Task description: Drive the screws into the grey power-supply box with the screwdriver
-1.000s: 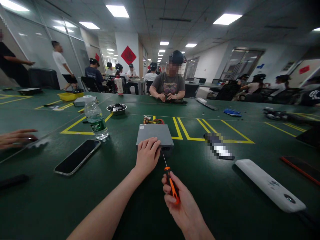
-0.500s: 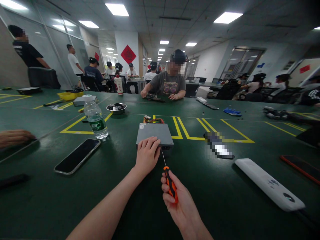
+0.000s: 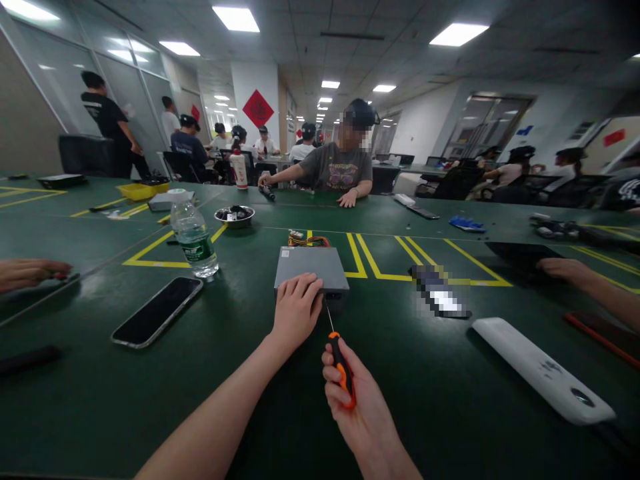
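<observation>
A grey metal computer power supply lies flat on the green table, its bundle of coloured wires at the far side. My left hand is closed over its near left edge, fingers on the top and thumb down the front. In my right hand is an orange and black screwdriver, gripped by the handle. Its thin shaft points up and away to the front face of the power supply, close to my left thumb. Where exactly the tip sits is too small to make out.
Left of me are a smartphone, a water bottle and a metal bowl of small parts. To the right lie a white oblong device and a blurred phone. Other people's hands reach in at both sides.
My hands and the power supply hold nearly the same pose. Across the table, a person has moved a dark object leftward. At the right, another person's hand has come in with a dark flat panel.
</observation>
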`<state>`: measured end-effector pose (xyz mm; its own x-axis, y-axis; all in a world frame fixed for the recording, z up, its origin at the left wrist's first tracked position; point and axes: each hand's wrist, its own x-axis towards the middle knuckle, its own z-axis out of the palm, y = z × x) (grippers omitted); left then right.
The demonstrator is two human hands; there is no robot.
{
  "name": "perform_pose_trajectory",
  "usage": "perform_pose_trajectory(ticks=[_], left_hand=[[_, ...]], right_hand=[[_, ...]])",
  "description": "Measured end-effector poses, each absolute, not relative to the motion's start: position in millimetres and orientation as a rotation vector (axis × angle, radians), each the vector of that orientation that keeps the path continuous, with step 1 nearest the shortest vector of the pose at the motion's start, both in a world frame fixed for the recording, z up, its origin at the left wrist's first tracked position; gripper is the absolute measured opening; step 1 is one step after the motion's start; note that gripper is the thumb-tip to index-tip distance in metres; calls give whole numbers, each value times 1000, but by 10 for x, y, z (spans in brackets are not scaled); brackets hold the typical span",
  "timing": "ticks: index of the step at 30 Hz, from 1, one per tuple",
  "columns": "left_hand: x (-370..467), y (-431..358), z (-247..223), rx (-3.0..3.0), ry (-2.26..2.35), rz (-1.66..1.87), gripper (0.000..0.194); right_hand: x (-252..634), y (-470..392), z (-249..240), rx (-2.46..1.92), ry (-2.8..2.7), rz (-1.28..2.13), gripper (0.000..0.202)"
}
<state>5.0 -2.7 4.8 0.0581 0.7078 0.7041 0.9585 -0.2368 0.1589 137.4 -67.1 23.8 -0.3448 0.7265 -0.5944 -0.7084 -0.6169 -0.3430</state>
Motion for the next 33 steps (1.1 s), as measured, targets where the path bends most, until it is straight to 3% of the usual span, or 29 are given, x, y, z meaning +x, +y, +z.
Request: perform_pose_trajectory(ticks=[5, 12, 19, 27, 33], left_hand=[[52, -33, 54, -1994, -1664, -998, 23], [38, -20, 42, -2016, -1655, -1035, 23], [26, -7, 53, -2015, -1639, -1066, 21], [15, 5, 42, -2020, -1653, -1054, 21], [14, 15, 31, -2005, -1643, -1054, 20]], right_hand=[[1388, -669, 245, -885, -11, 2082, 29], [1348, -697, 245, -900, 5, 1985, 17], [1344, -696, 258, -868, 12, 2037, 23], [1307, -712, 234, -899, 5, 1949, 12], [1307, -716, 281, -880, 35, 2026, 23]])
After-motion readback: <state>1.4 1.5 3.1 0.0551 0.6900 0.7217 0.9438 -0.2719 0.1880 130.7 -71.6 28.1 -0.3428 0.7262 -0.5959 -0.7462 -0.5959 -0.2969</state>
